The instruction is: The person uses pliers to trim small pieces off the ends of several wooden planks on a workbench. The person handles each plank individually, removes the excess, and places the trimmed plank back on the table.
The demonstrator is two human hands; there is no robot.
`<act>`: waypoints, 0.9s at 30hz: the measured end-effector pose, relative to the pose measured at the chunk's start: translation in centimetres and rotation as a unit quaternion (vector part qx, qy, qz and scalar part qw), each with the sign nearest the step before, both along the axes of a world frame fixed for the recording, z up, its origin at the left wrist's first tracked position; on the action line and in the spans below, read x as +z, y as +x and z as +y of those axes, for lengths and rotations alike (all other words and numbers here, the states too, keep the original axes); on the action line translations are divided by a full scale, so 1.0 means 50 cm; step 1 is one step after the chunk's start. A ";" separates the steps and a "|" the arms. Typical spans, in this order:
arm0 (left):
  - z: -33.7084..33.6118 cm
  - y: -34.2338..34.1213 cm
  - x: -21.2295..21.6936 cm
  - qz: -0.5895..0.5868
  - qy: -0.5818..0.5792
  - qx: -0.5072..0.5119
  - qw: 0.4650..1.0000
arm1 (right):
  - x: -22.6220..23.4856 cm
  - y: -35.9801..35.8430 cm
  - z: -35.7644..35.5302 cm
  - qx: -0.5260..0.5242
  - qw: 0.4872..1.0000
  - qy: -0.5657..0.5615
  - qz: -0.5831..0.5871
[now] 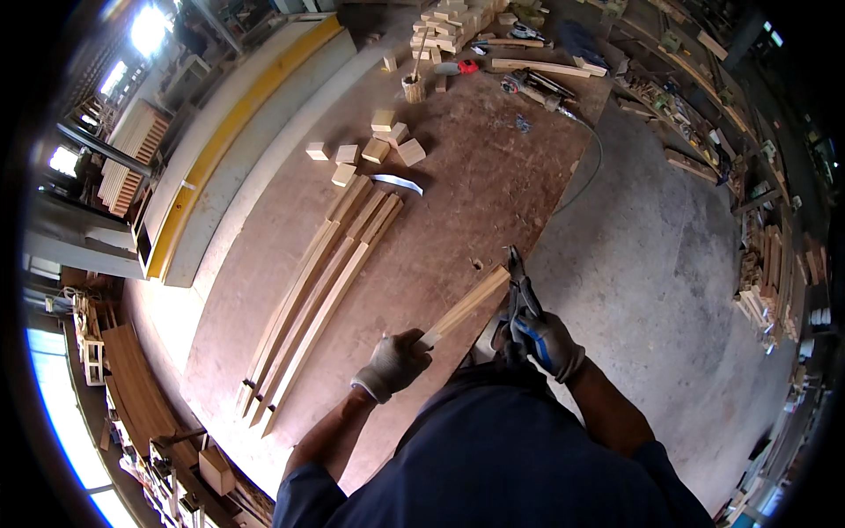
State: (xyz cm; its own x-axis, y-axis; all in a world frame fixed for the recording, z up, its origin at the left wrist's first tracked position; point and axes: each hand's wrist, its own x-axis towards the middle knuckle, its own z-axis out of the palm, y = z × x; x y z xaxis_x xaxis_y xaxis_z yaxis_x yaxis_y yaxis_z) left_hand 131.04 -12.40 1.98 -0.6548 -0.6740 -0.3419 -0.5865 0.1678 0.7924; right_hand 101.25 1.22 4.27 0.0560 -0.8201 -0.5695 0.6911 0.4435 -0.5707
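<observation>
My left hand [393,363], in a grey work glove, is closed round the near end of a short wooden strip [471,299] held over the near edge of the brown table [440,238]. In my gloved right hand [550,343] is a dark tool with a narrow nose [521,286], held upright against the strip's far end. Its exact kind is hard to make out, and my fingers partly cover it. Left of my hands, several long wooden strips [308,295] lie side by side. Beyond them are loose wooden blocks [376,151] and a curved white strip [398,182].
Stacked wooden blocks [447,31], a pot with a stick [413,88], a red-ended tool [466,67] and a power tool [526,85] occupy the far table. A hose [600,158] hangs over its right edge. Left stands a yellow-edged bench [238,92]; scrap wood [766,273] lies far right.
</observation>
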 end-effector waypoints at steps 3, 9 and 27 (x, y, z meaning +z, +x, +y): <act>0.003 -0.009 0.009 -0.017 -0.039 0.021 0.999 | 0.003 -0.016 0.001 0.040 0.967 -0.056 0.247; 0.000 -0.021 0.015 -0.075 -0.059 0.014 0.995 | 0.029 -0.035 0.007 0.123 0.846 -0.017 0.519; 0.008 -0.027 0.014 -0.088 -0.048 0.023 0.995 | 0.082 -0.068 0.016 0.200 0.650 -0.013 0.733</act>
State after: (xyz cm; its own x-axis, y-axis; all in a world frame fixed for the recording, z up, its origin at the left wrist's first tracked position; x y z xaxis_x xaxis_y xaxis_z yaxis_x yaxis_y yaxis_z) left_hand 129.70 -12.00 2.69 -0.5576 -0.7374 -0.3812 -0.7238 0.2071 0.6582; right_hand 97.85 2.01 8.40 -0.3196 -0.9175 -0.2367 -0.7721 0.3970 -0.4963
